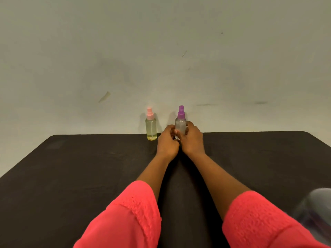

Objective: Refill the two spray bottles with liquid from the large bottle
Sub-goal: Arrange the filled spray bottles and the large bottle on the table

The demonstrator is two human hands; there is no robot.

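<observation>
Two small clear plastic spray bottles are seen standing at the far edge of a dark, matte table (71, 176) set against a pale, scuffed wall (161, 51). The clear spray bottle with the pink pump top (151, 128) stands alone on the left, upright, its long axis vertical and its nozzle pointing straight up; it is filled nearly to the shoulder with a pale yellow liquid. Just to its right, apart from it, the clear spray bottle with the purple pump top (180, 125) is also held upright, top pointing up; what is inside it looks colourless or cloudy, and its level cannot be told. This purple-topped bottle is gripped from both sides: the left hand (168, 142) is curled around its lower left side, and the right hand (192, 138) is wrapped around its right side, fingers closed against the body. Its base is hidden behind the hands. Both forearms are stretched forward from coral-pink textured sleeves (129, 215). At the lower right corner, a blurred grey and clear shape (315, 208) is partly seen; what it is cannot be told.
</observation>
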